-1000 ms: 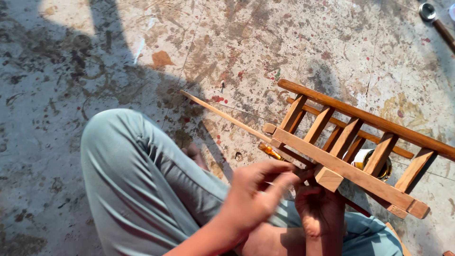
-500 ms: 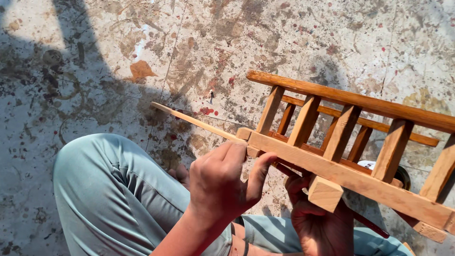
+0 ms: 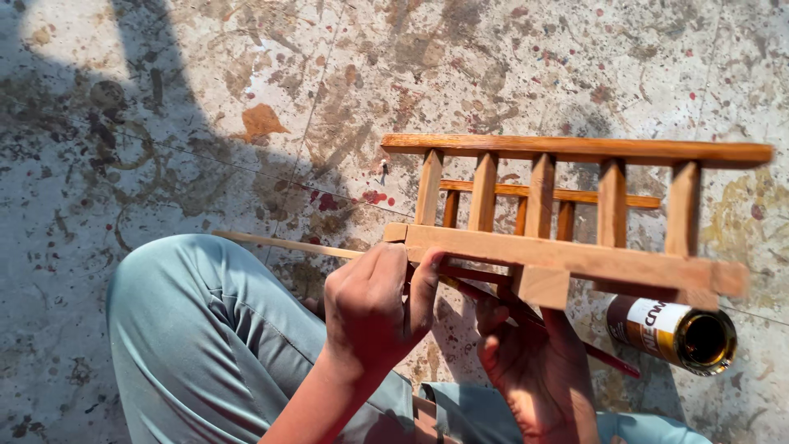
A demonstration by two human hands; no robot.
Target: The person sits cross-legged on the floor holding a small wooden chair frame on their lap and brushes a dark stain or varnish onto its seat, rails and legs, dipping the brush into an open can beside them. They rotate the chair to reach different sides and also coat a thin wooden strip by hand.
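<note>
One wooden slatted frame held over the stained floor, your left hand clamped on one thin stick at its near rail, your right hand apparently gripping beneath, one open brown can lying beside.

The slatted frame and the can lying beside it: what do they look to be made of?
The slatted frame looks like bare or lightly finished wood: orange-tan, with grain lines and square-cut ends. The can looks like metal with a brown and white printed label; its open rim shines golden. The left hand and right hand steady the frame's lower rail.
</note>
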